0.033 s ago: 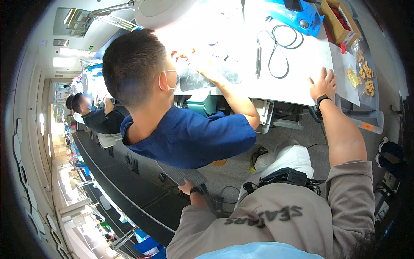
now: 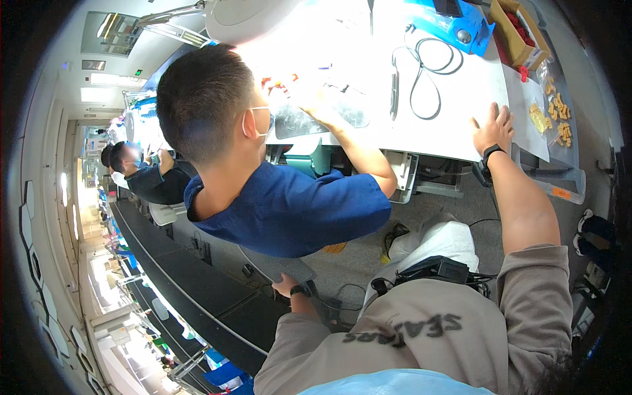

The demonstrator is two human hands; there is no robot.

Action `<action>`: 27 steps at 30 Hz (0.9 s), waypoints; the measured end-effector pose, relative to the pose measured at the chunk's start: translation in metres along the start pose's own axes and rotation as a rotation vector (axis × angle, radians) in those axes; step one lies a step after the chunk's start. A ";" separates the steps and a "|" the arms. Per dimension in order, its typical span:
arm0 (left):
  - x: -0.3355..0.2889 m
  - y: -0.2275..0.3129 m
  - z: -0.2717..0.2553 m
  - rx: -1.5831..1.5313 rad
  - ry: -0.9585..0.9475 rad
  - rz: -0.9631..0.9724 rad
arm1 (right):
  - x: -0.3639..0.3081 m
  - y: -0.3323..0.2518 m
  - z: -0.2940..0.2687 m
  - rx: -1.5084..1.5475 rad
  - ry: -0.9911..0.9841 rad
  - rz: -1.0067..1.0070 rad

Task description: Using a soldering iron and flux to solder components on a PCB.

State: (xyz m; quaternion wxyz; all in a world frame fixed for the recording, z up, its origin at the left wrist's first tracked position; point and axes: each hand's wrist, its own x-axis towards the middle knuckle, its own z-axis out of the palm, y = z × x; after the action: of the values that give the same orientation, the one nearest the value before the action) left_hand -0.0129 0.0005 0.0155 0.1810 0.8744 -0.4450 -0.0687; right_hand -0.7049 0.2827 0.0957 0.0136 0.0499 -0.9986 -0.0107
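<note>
My right hand (image 2: 494, 130) rests on the right edge of the white worktable (image 2: 454, 125), fingers apart and nothing in them. My left hand (image 2: 285, 284) grips the edge of a dark grey chair back (image 2: 282, 265), low behind a seated co-worker in a blue top (image 2: 296, 204). That co-worker's bare arm (image 2: 355, 145) reaches over the table, and the hand is washed out by glare. Small orange-red pieces (image 2: 276, 84) lie near it, beside a dark translucent mat (image 2: 349, 113).
A blue device (image 2: 464, 29) with a coiled black cable (image 2: 424, 117) stands at the far right of the table. Beyond it are a cardboard box (image 2: 526, 39) of red parts and a grey plastic bin (image 2: 571, 171) with yellow-tan pieces (image 2: 561, 108). A large lamp (image 2: 247, 20) overhangs the co-worker.
</note>
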 end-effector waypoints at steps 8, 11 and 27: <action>0.003 -0.002 -0.001 0.023 -0.006 0.010 | 0.000 -0.001 0.000 0.000 -0.003 -0.004; 0.003 -0.002 -0.002 0.017 -0.015 0.008 | 0.000 0.000 0.001 0.002 -0.005 -0.005; -0.001 0.002 -0.001 0.028 -0.010 -0.025 | 0.001 0.000 0.002 0.004 0.006 -0.005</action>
State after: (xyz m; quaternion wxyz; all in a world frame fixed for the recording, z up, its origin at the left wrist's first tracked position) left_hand -0.0143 0.0003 0.0173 0.1655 0.8820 -0.4358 -0.0692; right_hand -0.7058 0.2829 0.0940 0.0164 0.0524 -0.9985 -0.0087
